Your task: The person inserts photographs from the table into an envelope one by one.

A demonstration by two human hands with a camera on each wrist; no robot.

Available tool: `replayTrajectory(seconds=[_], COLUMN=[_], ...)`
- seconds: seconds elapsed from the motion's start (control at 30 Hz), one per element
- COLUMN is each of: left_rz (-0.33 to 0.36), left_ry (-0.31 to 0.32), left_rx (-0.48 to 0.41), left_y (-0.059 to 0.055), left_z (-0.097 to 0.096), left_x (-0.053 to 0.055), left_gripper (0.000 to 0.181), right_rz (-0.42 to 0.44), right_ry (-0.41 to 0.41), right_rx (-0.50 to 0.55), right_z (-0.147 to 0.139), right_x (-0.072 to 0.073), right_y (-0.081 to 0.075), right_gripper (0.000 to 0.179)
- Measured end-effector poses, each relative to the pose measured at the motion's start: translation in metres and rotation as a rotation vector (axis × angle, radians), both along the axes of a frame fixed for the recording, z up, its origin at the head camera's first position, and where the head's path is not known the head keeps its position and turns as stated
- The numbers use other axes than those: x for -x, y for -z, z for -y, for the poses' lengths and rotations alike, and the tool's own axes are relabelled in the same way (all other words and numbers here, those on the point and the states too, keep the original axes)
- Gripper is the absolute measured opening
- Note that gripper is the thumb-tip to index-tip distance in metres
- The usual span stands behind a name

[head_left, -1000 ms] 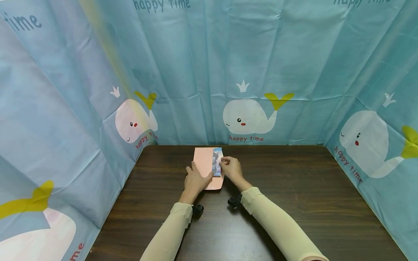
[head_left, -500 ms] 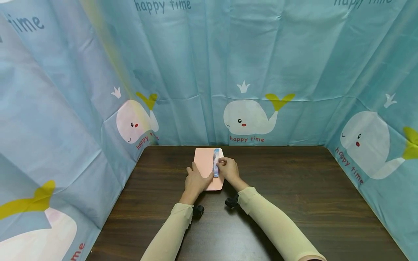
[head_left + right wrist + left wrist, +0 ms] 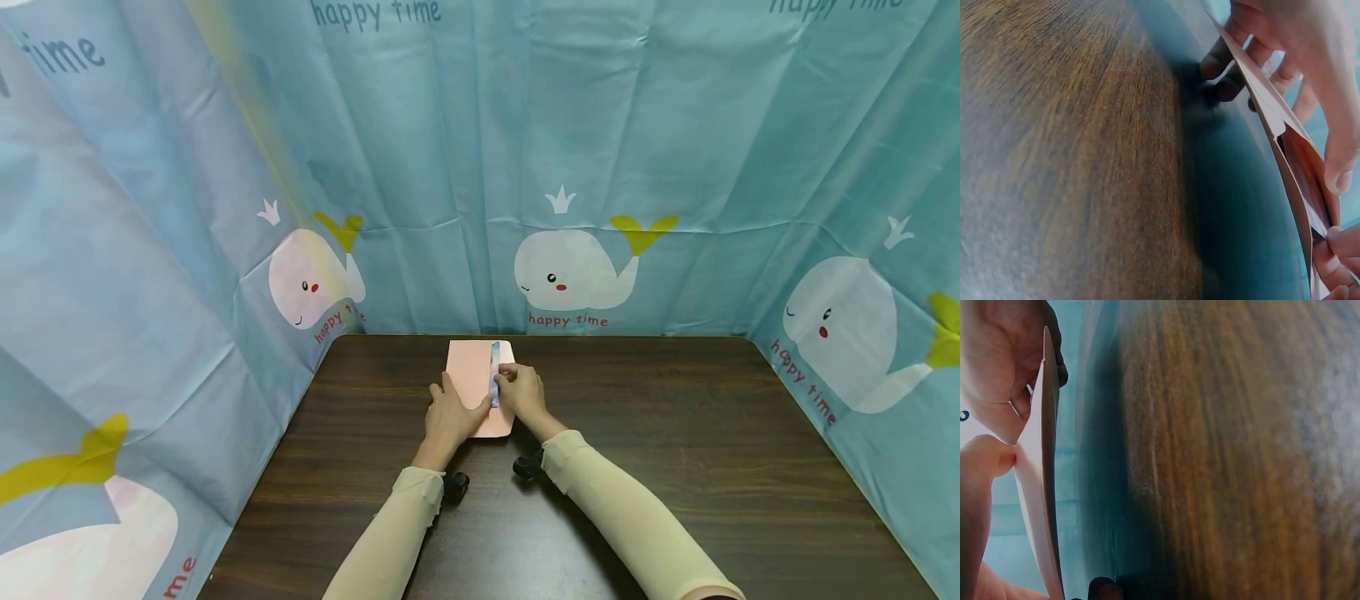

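Note:
A pink envelope (image 3: 467, 371) is held at the far edge of the table, its flap side to the right. My left hand (image 3: 446, 417) grips it, thumb on the front and fingers behind, as the right wrist view shows. A narrow strip of a blue and purple picture card (image 3: 495, 375) shows at the envelope's mouth; the rest is hidden inside. My right hand (image 3: 523, 393) pinches the card's right edge. In the right wrist view the envelope's mouth gapes open near the left thumb (image 3: 1340, 178).
A dark wood-grain table (image 3: 675, 433) extends around both arms. Blue curtains (image 3: 420, 167) printed with whales hang behind it and along both sides. Each wrist carries a small black camera, such as the left camera (image 3: 455, 486).
The picture card has slid left into the envelope, so its visible strip is much narrower. My right hand has moved left with it; the left hand has stayed on the envelope.

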State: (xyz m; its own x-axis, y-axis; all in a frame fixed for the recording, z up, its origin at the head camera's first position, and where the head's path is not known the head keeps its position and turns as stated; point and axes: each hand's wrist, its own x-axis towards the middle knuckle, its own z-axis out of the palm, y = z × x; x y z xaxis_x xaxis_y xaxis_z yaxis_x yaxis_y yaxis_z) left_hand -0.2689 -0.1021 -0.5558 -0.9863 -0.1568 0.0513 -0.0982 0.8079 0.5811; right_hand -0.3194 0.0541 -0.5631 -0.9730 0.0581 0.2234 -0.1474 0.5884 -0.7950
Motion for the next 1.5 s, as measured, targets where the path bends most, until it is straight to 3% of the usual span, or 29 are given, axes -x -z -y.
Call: replayTrajectory(seconds=[0.47,0.67,1.0,1.5], left_rz=[-0.016,-0.018,0.04,0.123], left_ry=[0.001,0.006,0.008,0.008], left_rx=[0.004,0.012,0.045,0.178], left_y=[-0.001,-0.003,-0.006,-0.006], left_z=[0.0,-0.003,-0.002,-0.009], left_x=[0.001,0.0,0.006,0.01], left_gripper=[0.116,0.114,0.113,0.115], right_rz=[0.0,0.011,0.012,0.048], right_ry=[-0.036,-0.066,-0.125,-0.131], right_rx=[-0.03,0.023,0.046,-0.015], right_z=[0.001,-0.007,-0.049,-0.118], right_x=[-0.002,-0.006,-0.016,-0.037], right_y=[-0.002,-0.005,-0.008,-0.012], right_gripper=[0.026,0.026,0.026,0.031])
